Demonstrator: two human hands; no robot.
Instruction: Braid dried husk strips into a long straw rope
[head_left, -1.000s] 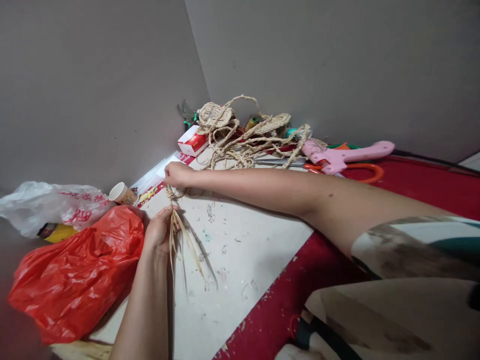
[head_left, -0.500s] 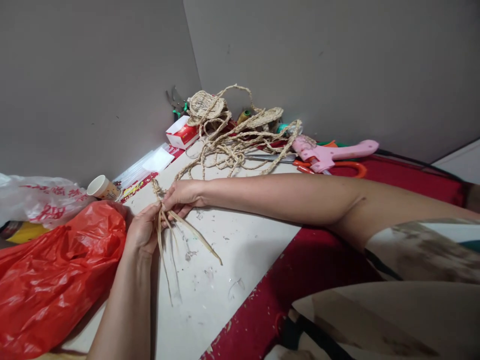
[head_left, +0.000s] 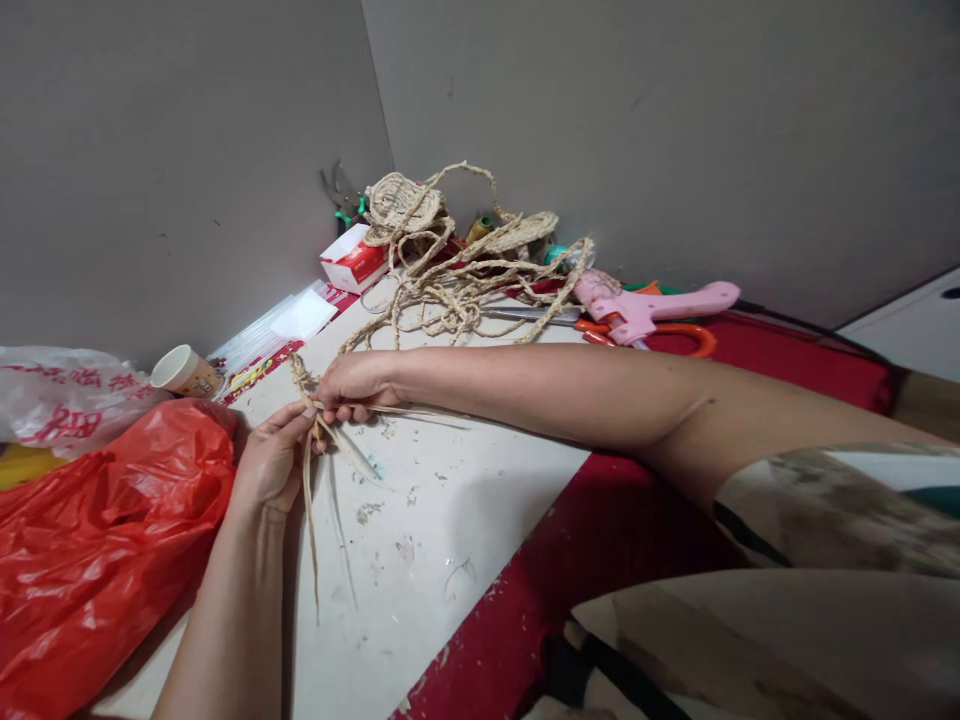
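Between my two hands is the end of a straw braid, its plaited part pointing away from me. My left hand pinches the braid where loose straw strands fan out toward me. Fingers of my right hand are closed on strands just right of that point, and some strands stretch rightward under my right forearm. The fingertips partly hide the crossing of the strands. Beyond my right wrist, the long braided straw rope lies in a loose tangle with coiled parts.
Left are a red plastic bag, a white plastic bag and a tipped paper cup. At the back lie pruning shears, a red-and-white box, a pink glue gun and orange-handled scissors. Grey walls stand behind.
My right hand has turned, and strands that hung toward lower right now point sideways to the right. My left hand keeps its pinch on the braid. The view has shifted slightly.
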